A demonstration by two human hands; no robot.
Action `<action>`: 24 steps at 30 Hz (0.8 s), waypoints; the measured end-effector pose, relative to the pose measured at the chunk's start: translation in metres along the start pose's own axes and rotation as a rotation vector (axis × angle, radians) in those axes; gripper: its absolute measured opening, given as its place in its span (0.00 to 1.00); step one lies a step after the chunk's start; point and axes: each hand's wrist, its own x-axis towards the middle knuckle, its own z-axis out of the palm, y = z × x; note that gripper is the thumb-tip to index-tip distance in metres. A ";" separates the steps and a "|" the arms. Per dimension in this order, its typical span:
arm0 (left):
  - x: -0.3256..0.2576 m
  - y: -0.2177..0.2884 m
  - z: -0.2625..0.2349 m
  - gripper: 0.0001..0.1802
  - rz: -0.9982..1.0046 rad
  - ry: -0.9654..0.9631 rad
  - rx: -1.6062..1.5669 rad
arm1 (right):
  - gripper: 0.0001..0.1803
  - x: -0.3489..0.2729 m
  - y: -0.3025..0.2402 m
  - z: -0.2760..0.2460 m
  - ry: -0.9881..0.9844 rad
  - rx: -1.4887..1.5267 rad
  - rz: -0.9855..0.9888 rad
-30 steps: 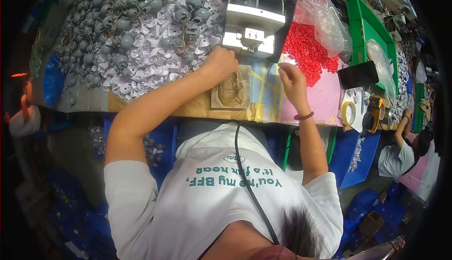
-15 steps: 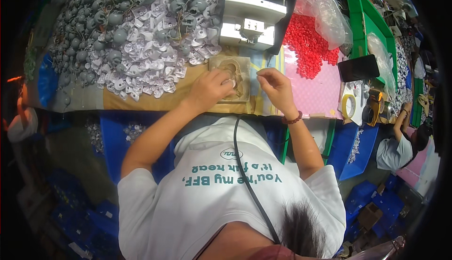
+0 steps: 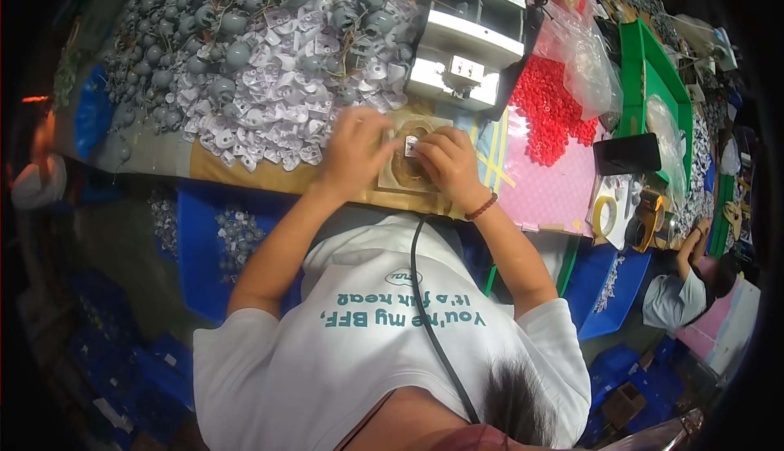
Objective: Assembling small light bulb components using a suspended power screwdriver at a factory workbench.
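Observation:
My right hand (image 3: 452, 165) is closed, its fingertips pinched at a small white piece (image 3: 411, 146) with a dark mark. That piece sits over the hollow of a pale block-shaped fixture (image 3: 392, 180) at the table's near edge. My left hand (image 3: 353, 157) is raised just left of the fixture, near the heap of white plastic parts (image 3: 273, 100). Its fingers are smeared by motion, and whether they hold anything is hidden. Behind the fixture stands a white machine (image 3: 474, 39) with a small white block on its front.
Grey round parts with wires (image 3: 233, 22) are heaped at the far left. Red rings (image 3: 547, 112) lie on a pink sheet to the right, near a black phone (image 3: 627, 155), a tape roll (image 3: 604, 215) and a green tray (image 3: 633, 84). Another person (image 3: 682, 292) works at far right.
My right hand has come left onto the fixture and the white piece. My left hand has lifted off the fixture to its left side. The whole view has shifted slightly.

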 end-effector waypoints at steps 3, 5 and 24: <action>0.027 -0.010 -0.031 0.18 0.058 0.244 0.284 | 0.14 -0.001 -0.001 -0.002 -0.011 -0.047 -0.029; 0.052 -0.017 -0.044 0.17 0.033 0.352 0.428 | 0.15 0.000 -0.005 -0.006 -0.031 -0.068 -0.043; 0.154 -0.036 -0.096 0.11 -0.148 0.199 -0.252 | 0.17 -0.011 -0.036 0.002 0.009 -0.158 0.140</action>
